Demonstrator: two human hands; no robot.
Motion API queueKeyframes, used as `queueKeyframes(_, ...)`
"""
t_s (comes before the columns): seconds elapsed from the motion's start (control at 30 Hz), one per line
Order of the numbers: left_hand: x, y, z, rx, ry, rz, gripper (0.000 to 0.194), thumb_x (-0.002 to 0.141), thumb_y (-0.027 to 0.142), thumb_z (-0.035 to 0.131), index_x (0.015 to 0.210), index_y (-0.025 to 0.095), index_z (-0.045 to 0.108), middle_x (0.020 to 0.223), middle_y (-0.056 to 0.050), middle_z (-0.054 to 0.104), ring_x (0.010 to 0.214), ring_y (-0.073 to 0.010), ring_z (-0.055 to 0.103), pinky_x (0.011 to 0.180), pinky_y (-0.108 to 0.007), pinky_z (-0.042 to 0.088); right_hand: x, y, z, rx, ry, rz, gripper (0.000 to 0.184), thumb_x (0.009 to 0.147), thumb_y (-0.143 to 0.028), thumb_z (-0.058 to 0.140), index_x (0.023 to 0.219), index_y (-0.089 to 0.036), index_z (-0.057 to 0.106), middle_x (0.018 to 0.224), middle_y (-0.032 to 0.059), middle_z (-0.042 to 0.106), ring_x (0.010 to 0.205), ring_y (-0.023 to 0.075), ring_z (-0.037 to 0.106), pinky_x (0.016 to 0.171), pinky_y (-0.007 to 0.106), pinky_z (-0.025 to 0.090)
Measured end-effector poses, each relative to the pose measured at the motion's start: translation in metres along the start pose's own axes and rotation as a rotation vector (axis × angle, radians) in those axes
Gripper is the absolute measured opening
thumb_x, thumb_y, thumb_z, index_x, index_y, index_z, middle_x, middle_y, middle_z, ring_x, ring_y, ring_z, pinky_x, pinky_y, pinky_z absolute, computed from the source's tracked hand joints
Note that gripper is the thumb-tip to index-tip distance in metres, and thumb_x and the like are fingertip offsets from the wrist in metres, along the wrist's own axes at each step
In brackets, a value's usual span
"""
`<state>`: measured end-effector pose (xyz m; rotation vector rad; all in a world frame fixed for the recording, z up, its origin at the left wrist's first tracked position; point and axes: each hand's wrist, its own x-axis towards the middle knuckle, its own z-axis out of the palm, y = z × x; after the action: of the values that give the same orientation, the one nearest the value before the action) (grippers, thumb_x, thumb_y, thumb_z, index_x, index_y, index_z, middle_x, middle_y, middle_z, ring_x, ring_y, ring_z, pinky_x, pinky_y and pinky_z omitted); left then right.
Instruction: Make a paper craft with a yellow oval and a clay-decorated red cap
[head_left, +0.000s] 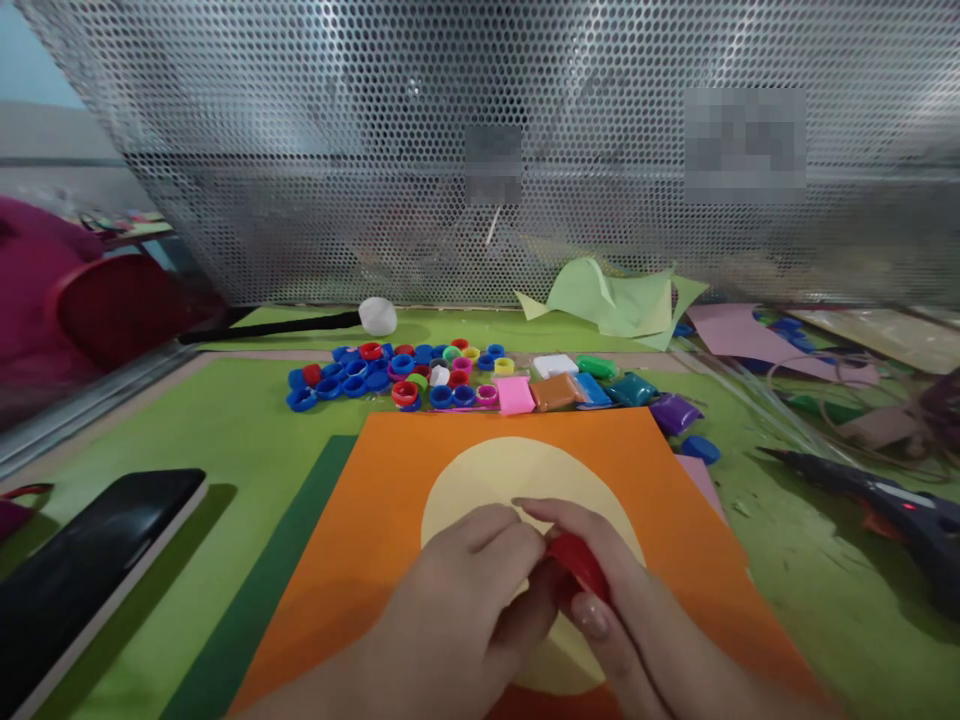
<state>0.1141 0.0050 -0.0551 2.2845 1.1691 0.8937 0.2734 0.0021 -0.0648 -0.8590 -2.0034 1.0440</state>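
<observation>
A shiny red clay packet (579,565) is held between my hands, over the pale yellow paper circle (495,468). My right hand (626,590) is closed around the packet, with the thumb below and the fingers above. My left hand (469,590) is closed too, its fingertips pinching the packet's left end, which they partly hide. The yellow circle lies on an orange sheet (390,480), and dark green paper (255,590) shows under that sheet's left side.
Behind the sheet are many coloured bottle caps (356,385) and several clay packets, one orange-brown (553,391), one purple (675,412). A phone (97,570) lies at left, a glue gun (877,500) at right. A perforated metal panel (375,150) stands at the back.
</observation>
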Motion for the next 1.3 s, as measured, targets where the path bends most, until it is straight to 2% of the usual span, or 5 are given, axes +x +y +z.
queueKeyframes(0.17, -0.003, 0.002, -0.003, -0.172, -0.080, -0.016, 0.019, 0.081, 0.006, 0.036, 0.068, 0.020, 0.036, 0.069, 0.004, 0.046, 0.060, -0.0073, 0.043, 0.052, -0.014, 0.036, -0.004, -0.002, -0.003, -0.032, 0.015, -0.006, 0.029, 0.092, -0.024, 0.030, 0.121, -0.025, 0.032, 0.109, 0.0045, 0.057, 0.096, 0.0130, 0.056, 0.080, 0.023, 0.046)
queueKeyframes(0.47, -0.003, 0.001, -0.003, -0.210, -0.076, 0.151, 0.029, 0.078, 0.005, 0.034, 0.063, 0.021, 0.015, 0.062, 0.004, 0.032, 0.051, -0.0064, 0.033, 0.046, -0.014, 0.031, -0.007, -0.016, 0.002, 0.316, 0.085, 0.347, 0.032, 0.090, -0.052, 0.030, 0.087, -0.025, 0.046, 0.065, -0.0030, 0.041, 0.057, 0.0114, 0.041, 0.054, 0.022, 0.039)
queueKeyframes(0.77, -0.005, 0.005, 0.005, -0.049, 0.050, 0.290, 0.029, 0.088, 0.013, 0.031, 0.060, 0.020, 0.034, 0.059, 0.002, 0.043, 0.050, -0.0077, 0.040, 0.045, -0.015, 0.037, -0.004, -0.014, 0.003, 0.806, -0.007, 0.533, 0.038, 0.084, -0.058, 0.039, 0.083, -0.021, 0.043, 0.056, -0.0066, 0.038, 0.049, 0.0072, 0.035, 0.046, 0.018, 0.029)
queueKeyframes(1.0, -0.006, 0.000, -0.007, 0.150, 0.119, 0.268, 0.025, 0.087, 0.014, 0.036, 0.063, 0.020, 0.037, 0.057, 0.004, 0.039, 0.051, -0.0093, 0.039, 0.045, -0.018, 0.035, -0.001, -0.009, -0.004, 0.637, 0.069, 0.540, 0.040, 0.085, -0.059, 0.036, 0.083, -0.020, 0.046, 0.058, -0.0059, 0.038, 0.050, 0.0072, 0.034, 0.049, 0.019, 0.033)
queueKeyframes(1.3, 0.002, -0.001, -0.006, 0.118, -0.125, 0.052, 0.018, 0.087, 0.017, 0.037, 0.070, 0.020, 0.041, 0.064, 0.003, 0.048, 0.053, -0.0087, 0.044, 0.046, -0.015, 0.037, 0.001, -0.014, -0.014, 0.243, -0.054, 0.370, 0.035, 0.087, -0.054, 0.032, 0.086, -0.022, 0.044, 0.071, 0.0002, 0.046, 0.064, 0.0134, 0.046, 0.058, 0.024, 0.042)
